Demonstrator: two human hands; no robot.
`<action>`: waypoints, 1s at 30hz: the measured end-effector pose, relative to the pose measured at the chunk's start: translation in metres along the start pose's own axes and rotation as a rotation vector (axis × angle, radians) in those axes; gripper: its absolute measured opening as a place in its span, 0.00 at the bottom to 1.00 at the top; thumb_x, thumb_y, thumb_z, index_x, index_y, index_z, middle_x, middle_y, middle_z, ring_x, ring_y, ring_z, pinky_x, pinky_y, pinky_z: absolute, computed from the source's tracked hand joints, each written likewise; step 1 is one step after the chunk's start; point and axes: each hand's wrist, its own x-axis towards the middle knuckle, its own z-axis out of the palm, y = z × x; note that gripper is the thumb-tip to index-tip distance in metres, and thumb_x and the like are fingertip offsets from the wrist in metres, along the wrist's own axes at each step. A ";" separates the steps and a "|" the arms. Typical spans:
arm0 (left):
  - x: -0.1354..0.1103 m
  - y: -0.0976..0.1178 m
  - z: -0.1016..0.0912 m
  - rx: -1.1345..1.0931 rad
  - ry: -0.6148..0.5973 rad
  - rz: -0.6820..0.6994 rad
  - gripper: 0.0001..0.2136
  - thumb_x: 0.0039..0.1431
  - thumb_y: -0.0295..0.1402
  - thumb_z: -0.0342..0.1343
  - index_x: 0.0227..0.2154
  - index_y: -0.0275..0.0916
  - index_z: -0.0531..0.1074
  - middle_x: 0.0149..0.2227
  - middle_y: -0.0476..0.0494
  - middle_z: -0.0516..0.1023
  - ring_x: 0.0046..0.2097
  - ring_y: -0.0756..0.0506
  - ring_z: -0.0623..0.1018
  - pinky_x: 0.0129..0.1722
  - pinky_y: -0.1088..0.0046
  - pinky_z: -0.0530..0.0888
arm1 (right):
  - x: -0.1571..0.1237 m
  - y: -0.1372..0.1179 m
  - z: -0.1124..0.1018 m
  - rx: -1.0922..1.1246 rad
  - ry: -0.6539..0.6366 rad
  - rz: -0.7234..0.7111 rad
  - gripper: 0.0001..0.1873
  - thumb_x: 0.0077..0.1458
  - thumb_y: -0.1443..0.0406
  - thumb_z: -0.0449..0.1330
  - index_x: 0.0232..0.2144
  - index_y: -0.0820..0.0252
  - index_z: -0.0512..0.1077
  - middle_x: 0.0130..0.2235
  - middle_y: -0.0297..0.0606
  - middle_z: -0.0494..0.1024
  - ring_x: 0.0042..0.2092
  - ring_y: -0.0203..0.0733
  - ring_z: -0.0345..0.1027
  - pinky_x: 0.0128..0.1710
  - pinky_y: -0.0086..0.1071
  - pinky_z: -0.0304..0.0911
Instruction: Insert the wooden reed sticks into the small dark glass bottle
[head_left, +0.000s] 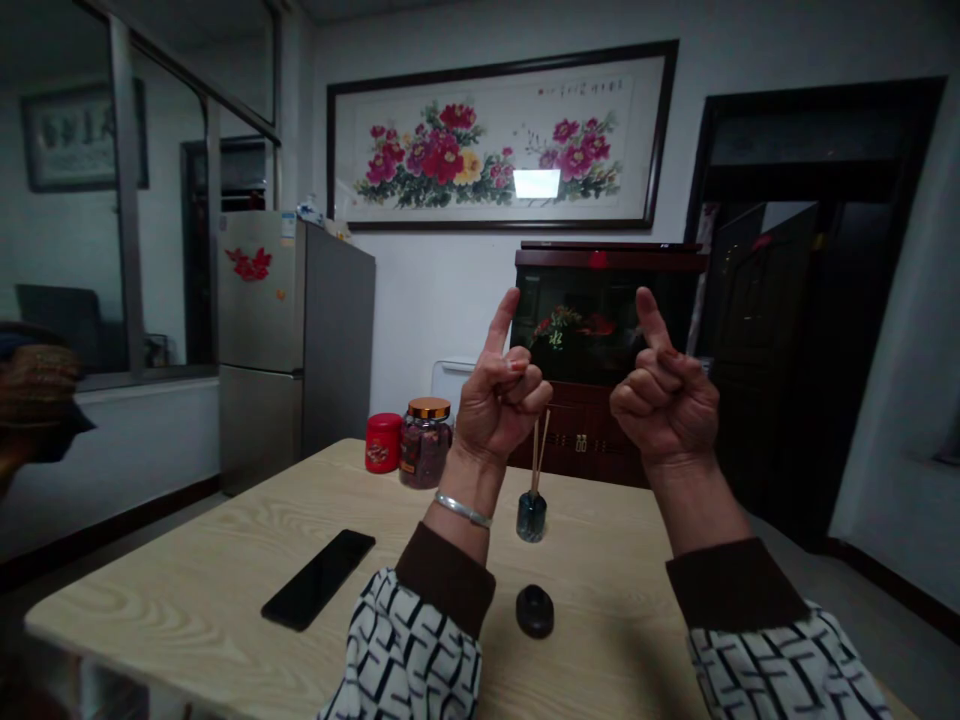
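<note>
Diffuser (531, 516) upright on the table (225, 570), in view between left hand (499, 405) and right hand (666, 405)
Raised well apart, curled in except for a single raised finger apiece, with nothing visible in either grip (just a bangle (463, 510) around the left wrist). For a steady pose, probably best to tuck the curled fingers snugly, firm the wrists and match the fingertips in height and inward lean. Also sensible to mind the sticks (541, 455), showing just below the left hand, with phone (319, 580) and dark oval object (535, 611) lying untouched on the table.
</note>
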 end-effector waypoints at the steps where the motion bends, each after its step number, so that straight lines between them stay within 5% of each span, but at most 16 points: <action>1: -0.002 -0.003 -0.001 -0.021 -0.001 -0.002 0.37 0.53 0.21 0.54 0.66 0.50 0.58 0.19 0.61 0.49 0.18 0.55 0.46 0.19 0.82 0.52 | -0.003 0.004 0.001 0.021 0.005 -0.001 0.33 0.59 0.62 0.55 0.66 0.41 0.58 0.19 0.19 0.36 0.19 0.32 0.25 0.14 0.24 0.34; 11: -0.098 -0.078 -0.090 -0.210 0.130 -0.204 0.44 0.45 0.21 0.57 0.67 0.46 0.54 0.19 0.63 0.46 0.19 0.56 0.38 0.16 0.79 0.41 | -0.102 0.104 -0.031 0.512 0.081 0.179 0.44 0.55 0.68 0.57 0.70 0.51 0.48 0.19 0.15 0.37 0.17 0.27 0.20 0.12 0.19 0.26; 19: -0.102 -0.080 -0.108 -0.199 0.159 -0.225 0.42 0.47 0.21 0.59 0.67 0.47 0.55 0.20 0.62 0.50 0.19 0.56 0.40 0.18 0.80 0.45 | -0.108 0.114 -0.045 0.563 0.112 0.213 0.42 0.55 0.70 0.57 0.69 0.48 0.51 0.19 0.16 0.40 0.18 0.28 0.24 0.13 0.18 0.32; 24: -0.109 -0.094 -0.147 -0.081 0.308 -0.290 0.32 0.51 0.29 0.63 0.61 0.41 0.65 0.24 0.58 0.60 0.22 0.57 0.57 0.23 0.81 0.58 | -0.116 0.143 -0.073 0.293 0.277 0.433 0.28 0.54 0.59 0.64 0.57 0.54 0.69 0.21 0.20 0.52 0.19 0.27 0.38 0.17 0.20 0.41; 27: -0.117 -0.117 -0.186 0.202 0.531 -0.422 0.26 0.49 0.31 0.65 0.53 0.39 0.70 0.35 0.49 0.71 0.31 0.54 0.70 0.30 0.79 0.65 | -0.123 0.182 -0.103 -0.160 0.481 0.646 0.22 0.50 0.54 0.66 0.45 0.58 0.75 0.26 0.28 0.65 0.24 0.28 0.56 0.21 0.22 0.47; 30: -0.128 -0.148 -0.224 0.558 0.642 -0.571 0.25 0.46 0.30 0.66 0.50 0.40 0.71 0.46 0.41 0.73 0.42 0.47 0.74 0.37 0.74 0.69 | -0.130 0.227 -0.129 -0.470 0.592 0.760 0.23 0.46 0.53 0.67 0.43 0.57 0.75 0.40 0.40 0.76 0.39 0.40 0.70 0.29 0.28 0.59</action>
